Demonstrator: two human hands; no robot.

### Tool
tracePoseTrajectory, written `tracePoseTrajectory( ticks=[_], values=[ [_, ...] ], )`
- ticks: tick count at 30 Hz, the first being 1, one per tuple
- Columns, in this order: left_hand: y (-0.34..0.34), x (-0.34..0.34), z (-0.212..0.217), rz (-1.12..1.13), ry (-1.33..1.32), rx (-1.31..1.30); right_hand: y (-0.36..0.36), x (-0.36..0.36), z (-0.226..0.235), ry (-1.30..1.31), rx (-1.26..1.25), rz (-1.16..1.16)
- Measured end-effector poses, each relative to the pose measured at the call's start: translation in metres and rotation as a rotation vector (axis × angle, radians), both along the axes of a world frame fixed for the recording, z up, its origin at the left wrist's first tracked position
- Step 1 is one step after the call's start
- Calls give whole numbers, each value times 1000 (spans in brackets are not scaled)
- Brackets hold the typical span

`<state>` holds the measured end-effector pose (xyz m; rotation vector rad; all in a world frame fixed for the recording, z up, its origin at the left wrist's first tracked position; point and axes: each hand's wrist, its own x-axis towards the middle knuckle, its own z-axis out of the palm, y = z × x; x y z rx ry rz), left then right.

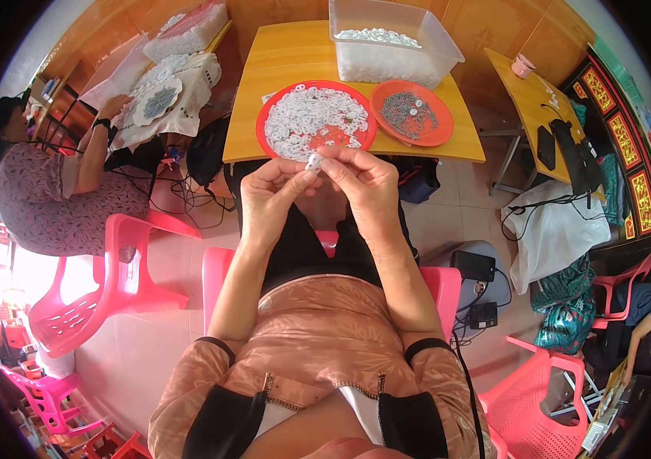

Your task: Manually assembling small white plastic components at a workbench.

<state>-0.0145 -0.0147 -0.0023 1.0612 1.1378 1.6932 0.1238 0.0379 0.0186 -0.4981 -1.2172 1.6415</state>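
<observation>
Both my hands meet in front of my chest, just short of the table's near edge. Between the fingertips of my left hand (270, 200) and my right hand (365, 185) is a small white plastic piece (314, 161), pinched from both sides. Its finer details are too small to make out. Just beyond my fingers, a red round tray (262, 136) holds a spread of similar small white plastic pieces (302, 111). To its right, an orange-red plate (444, 130) carries a pile of thin grey nail-like pins (402, 115) with a few white pieces among them.
A clear plastic bin (440, 57) of white pieces stands at the back of the yellow table (279, 50). On the left, a person (65, 183) works at a cloth-covered table. Pink chairs (122, 268) stand around; a side table (524, 96) is at right.
</observation>
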Motion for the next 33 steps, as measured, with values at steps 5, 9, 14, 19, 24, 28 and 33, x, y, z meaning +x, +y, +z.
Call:
tracePoseTrajectory(
  ticks=[5, 9, 14, 19, 24, 28, 33],
  values=[
    [3, -4, -5, 31, 158, 123, -1, 1, -1, -13, -9, -2],
    [7, -9, -6, -95, 167, 281, -3, 0, 0, 53, -92, 52],
    [11, -15, -17, -235, 88, 353, -7, 0, 1, 95, -124, 110],
    [13, -9, -18, -81, 198, 482, -8, -5, -3, 129, -96, 86],
    [12, -6, -14, -17, 262, 509, -12, -5, -1, 194, -155, 117],
    [8, -6, -15, 7, 263, 491, -14, -6, 0, 226, -210, 141],
    [6, -2, -16, 5, 200, 469, -15, -8, -1, 172, -197, 116]
  ],
)
